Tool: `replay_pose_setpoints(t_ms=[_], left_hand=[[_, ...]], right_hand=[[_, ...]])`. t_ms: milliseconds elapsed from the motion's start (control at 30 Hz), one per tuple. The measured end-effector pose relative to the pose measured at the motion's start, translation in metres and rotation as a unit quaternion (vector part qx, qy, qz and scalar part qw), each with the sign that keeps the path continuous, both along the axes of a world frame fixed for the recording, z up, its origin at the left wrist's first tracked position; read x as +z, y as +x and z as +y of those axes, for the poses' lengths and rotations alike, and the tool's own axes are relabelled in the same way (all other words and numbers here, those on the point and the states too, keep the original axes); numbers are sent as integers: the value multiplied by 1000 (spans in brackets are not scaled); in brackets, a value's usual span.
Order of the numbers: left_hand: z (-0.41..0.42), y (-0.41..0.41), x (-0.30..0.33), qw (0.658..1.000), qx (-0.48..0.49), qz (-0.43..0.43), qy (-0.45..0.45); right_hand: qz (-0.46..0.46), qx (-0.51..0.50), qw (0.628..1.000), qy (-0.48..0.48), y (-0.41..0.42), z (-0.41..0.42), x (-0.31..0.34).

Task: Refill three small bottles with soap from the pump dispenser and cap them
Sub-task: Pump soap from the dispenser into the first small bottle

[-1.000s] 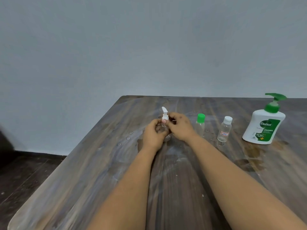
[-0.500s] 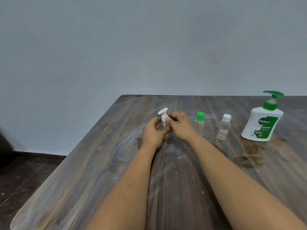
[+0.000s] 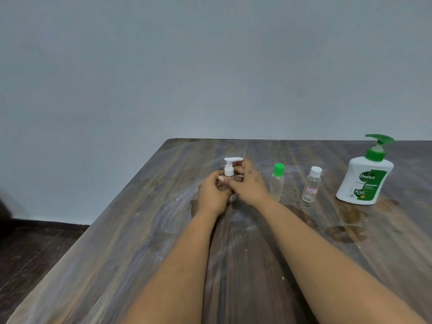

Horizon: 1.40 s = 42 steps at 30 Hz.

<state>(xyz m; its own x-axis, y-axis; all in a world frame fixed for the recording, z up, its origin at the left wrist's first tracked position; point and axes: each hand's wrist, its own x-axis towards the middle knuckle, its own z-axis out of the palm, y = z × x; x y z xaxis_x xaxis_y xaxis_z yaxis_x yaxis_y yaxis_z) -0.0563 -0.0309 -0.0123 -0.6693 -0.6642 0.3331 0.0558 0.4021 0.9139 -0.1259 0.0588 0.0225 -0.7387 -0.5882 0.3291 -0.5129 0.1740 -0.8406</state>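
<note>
One head-worn camera looks forward and down over a wooden table (image 3: pixel 145 230). It sits near the table and faces a grey wall (image 3: pixel 187 66).

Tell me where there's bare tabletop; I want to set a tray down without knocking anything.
Free: the table left of the left hand, out to its edge. Crowded: the right hand beside the green-capped bottle, white-capped bottle and pump dispenser.

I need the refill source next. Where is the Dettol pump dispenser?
In the head view, the Dettol pump dispenser stands upright at the table's far right, right of the white-capped bottle.
</note>
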Motion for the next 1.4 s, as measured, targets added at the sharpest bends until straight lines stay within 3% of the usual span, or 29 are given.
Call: replay_pose_setpoints(t_ms=[133, 367, 433, 533, 733, 933, 1100, 1233, 1400], left_hand=[[1, 1, 1, 1000, 7, 3, 2], [4, 2, 3, 1000, 8, -14, -1], [4, 2, 3, 1000, 17, -22, -13], [7, 3, 5, 999, 17, -24, -19], [10, 4, 8, 999, 12, -40, -30], [14, 1, 4, 996, 23, -62, -68], [16, 6, 1, 989, 13, -113, -99], [16, 7, 2, 987, 18, -136, -88], [14, 8, 0, 985, 35, -132, -103]], right_hand=[[-13, -8, 1000, 5, -1, -4, 4], [54, 1, 995, 83, -1, -3, 10], [68, -13, 996, 56, 3, -7, 9], [-1, -15, 1000, -9, 7, -9, 8], [34, -19, 999, 17, 1, -8, 27], [13, -21, 994, -102, 3, 15, 75], [126, -112, 979, -114, 5, 49, 84], [245, -115, 961, -63, 13, 62, 54], [275, -66, 955, 92, 18, 56, 1]])
